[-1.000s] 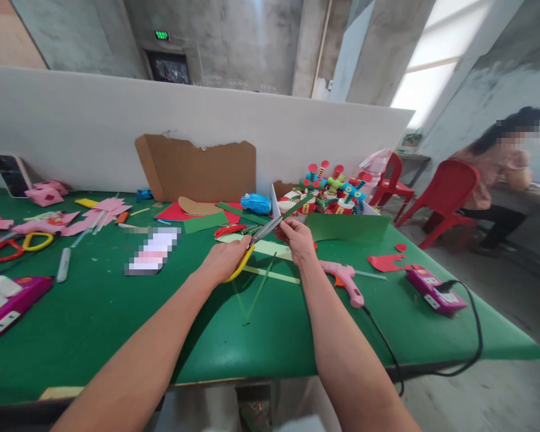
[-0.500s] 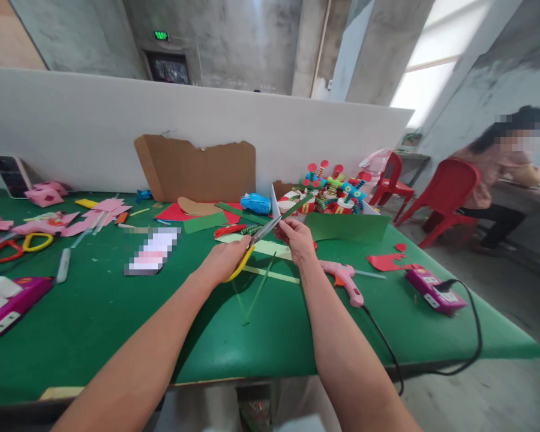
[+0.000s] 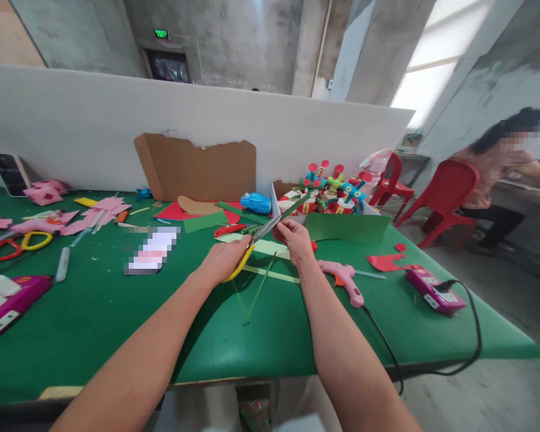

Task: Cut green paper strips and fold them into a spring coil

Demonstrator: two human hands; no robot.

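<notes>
My left hand (image 3: 224, 258) is closed around the yellow-handled scissors (image 3: 240, 265), whose blades point up and to the right. My right hand (image 3: 297, 241) pinches a narrow green paper strip (image 3: 296, 207) right by the blade tips. The strip's far end slants up to the right. Whether the blades touch the paper is too small to tell. Below the hands lie a pale green paper strip (image 3: 276, 275) and thin dark green strips (image 3: 258, 294). A pink glue gun (image 3: 348, 282) rests just right of my right wrist.
An open box (image 3: 346, 227) of colourful paper figures stands behind my right hand. Purple power strips (image 3: 434, 291) lie at both sides. A black cord (image 3: 380, 336) hangs over the front edge. A blue packet (image 3: 255, 203), pink paper scraps (image 3: 105, 210) and other scissors (image 3: 36, 241) lie farther back. A person sits at right.
Both hands keep almost the same place, with the scissors and green strip still held together. The seated person at right has shifted an arm slightly.
</notes>
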